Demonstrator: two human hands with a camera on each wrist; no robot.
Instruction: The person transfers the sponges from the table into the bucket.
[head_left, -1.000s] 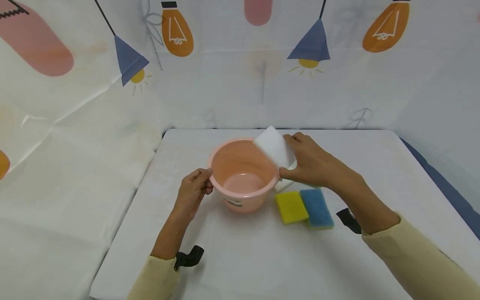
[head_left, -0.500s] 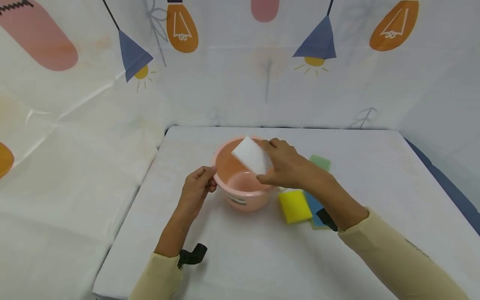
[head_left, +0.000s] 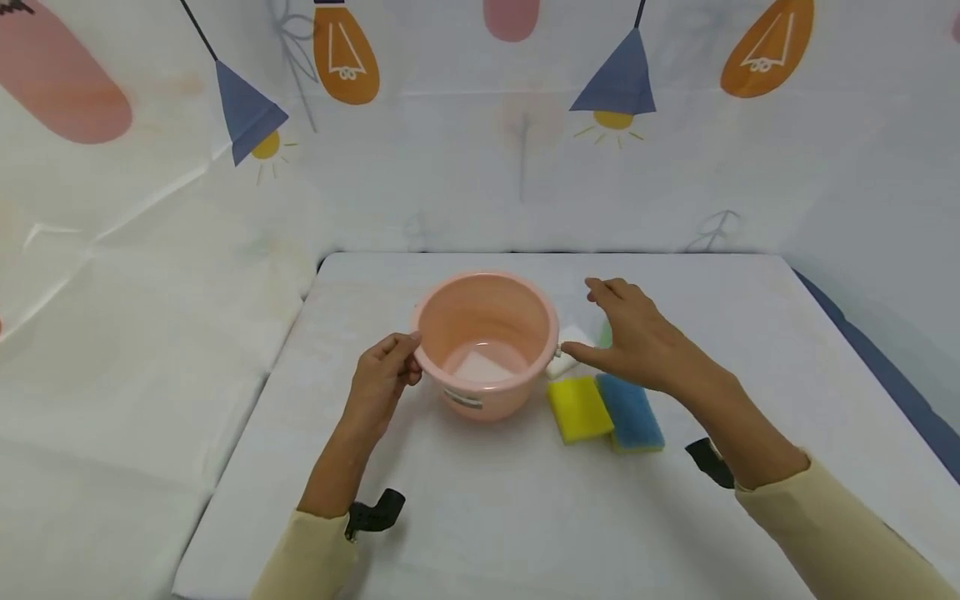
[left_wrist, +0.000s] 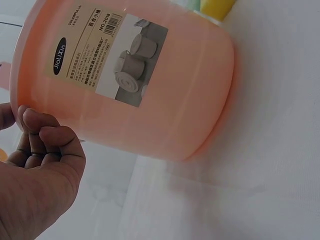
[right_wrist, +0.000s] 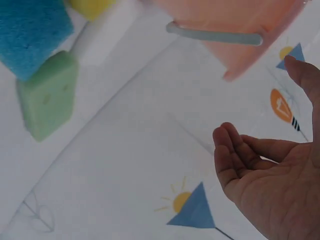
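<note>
Pinching the left rim of a pink bucket (head_left: 491,407) on the desk (head_left: 480,525) with the left hand (head_left: 380,383); holding the right hand (head_left: 641,337) wide just right of the rim. Seeing a white sponge (head_left: 482,367) inside, plus a yellow sponge (head_left: 579,408) and a blue sponge (head_left: 632,414) outside, near right.

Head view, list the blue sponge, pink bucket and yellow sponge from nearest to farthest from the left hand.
1. Pink bucket: left hand grips its rim.
2. Yellow sponge: right of the bucket.
3. Blue sponge: right of the yellow sponge.
</note>
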